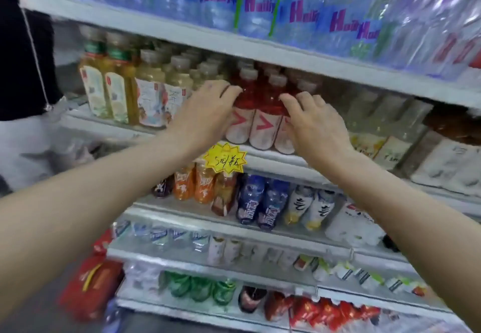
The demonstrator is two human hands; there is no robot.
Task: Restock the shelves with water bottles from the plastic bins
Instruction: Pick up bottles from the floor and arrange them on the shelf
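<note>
We see three red bottles [263,113] standing upright, caps up, just above the yellow price tag [226,157]. Our left hand [205,110] and right hand [313,121] curl around their outer sides.

The wrapped water packs [260,1] on the top shelf repeat purple lettering, seemingly "Holly"; the yellow starburst tag [226,159] reads "5元/瓶".

The grey shelf [260,154] carried red drink bottles [263,113] at its front edge — yellow tea bottles [114,90] stood further left.
</note>
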